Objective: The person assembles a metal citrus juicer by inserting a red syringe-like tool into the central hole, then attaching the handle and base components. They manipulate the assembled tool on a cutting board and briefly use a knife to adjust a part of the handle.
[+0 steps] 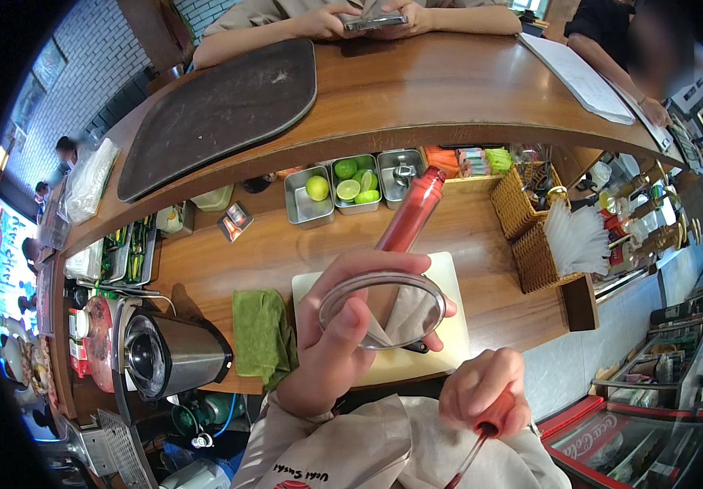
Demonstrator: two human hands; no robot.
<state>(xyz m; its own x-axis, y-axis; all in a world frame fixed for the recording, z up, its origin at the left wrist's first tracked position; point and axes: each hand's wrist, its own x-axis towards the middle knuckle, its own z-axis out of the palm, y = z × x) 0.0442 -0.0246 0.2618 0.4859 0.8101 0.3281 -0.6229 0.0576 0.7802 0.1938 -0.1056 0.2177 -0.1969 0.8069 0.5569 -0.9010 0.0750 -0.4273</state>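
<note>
My left hand point(331, 346) is closed around a small oval mirror point(404, 314) with a clear rim, thumb over its edge. The same hand also holds an uncapped red lip gloss tube point(407, 220), which slants up and away behind the mirror, its threaded neck bare. Lower right, my right hand point(486, 387) grips the red cap of the lip gloss wand point(472, 456), whose thin stem points down toward my apron. Both hands are above the near edge of a pale cutting board point(449, 301). A dark handle point(418, 347) shows partly on the board beneath the mirror.
A green towel point(260, 330) lies left of the board, near a metal appliance point(176, 350). Metal tubs hold limes point(347, 191). Wicker baskets point(535, 261) stand right. A black tray point(221, 118) rests on the raised counter, where a person's hands point(372, 18) hold a phone.
</note>
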